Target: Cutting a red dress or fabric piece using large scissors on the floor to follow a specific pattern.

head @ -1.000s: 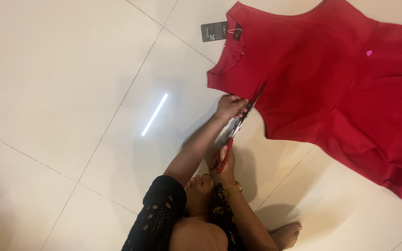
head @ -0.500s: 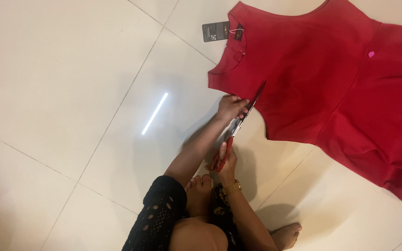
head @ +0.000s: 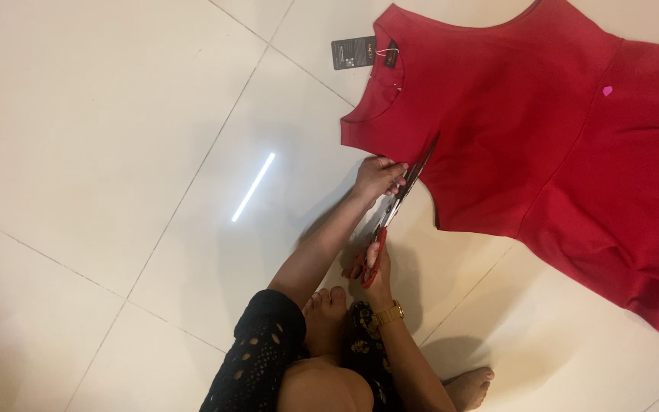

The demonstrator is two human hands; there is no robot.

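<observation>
Here, one red dress (head: 543, 130) lies flat on the tiled floor (head: 101, 114), one dark tag (head: 354, 53) at its neckline. The left hand (head: 377, 175) pinches the armhole edge; the right hand (head: 375, 263) grips one pair of red-handled scissors (head: 390, 214), blades seemingly slightly parted at the fabric.

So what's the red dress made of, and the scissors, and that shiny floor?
The red dress looks like soft matte cloth, perhaps a knit: it lies flat and limp with gentle folds. The scissors seem to have grey metal blades and glossy red handles, probably plastic. The floor looks like glazed cream tile: thin joint lines cross it and it mirrors a bright strip of light.
</observation>
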